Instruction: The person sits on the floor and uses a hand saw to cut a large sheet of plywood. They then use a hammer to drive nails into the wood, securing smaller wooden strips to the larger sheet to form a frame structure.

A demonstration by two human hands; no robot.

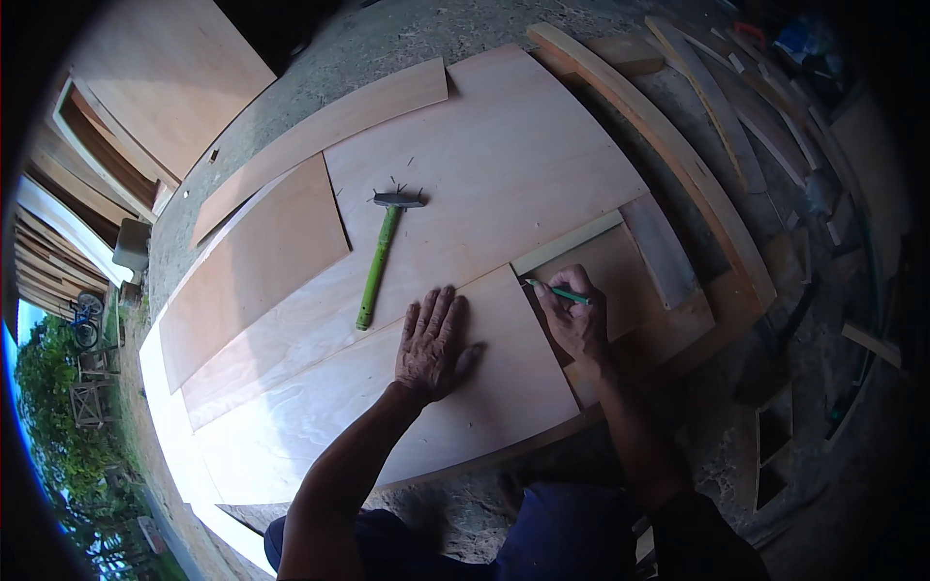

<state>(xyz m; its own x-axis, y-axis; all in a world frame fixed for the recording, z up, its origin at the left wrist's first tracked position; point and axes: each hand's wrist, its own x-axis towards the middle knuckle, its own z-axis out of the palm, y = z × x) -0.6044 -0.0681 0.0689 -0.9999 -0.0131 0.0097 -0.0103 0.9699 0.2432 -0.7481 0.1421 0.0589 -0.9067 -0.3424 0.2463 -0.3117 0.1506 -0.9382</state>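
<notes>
My left hand (434, 344) lies flat with its fingers stretched on a pale plywood sheet (504, 353). In my right hand (577, 320) is a green pencil (569, 293), pinched between thumb and fingers, its tip close to the sheet's right edge. That edge borders an open gap in the panel, where a wooden batten (567, 242) runs along the far side and a lower board (620, 276) shows beneath. Beyond my left hand rests a hammer (381, 261) with a lime-green handle and a dark metal head. Several nails (398, 184) are scattered around the head.
Two loose plywood pieces (262, 218) lie on the panel's left side. Long timber strips (668, 136) and offcuts cover the right. A large plywood sheet (174, 77) stands at the far left above the concrete floor (329, 63). Greenery and a bicycle (87, 320) appear outside at left.
</notes>
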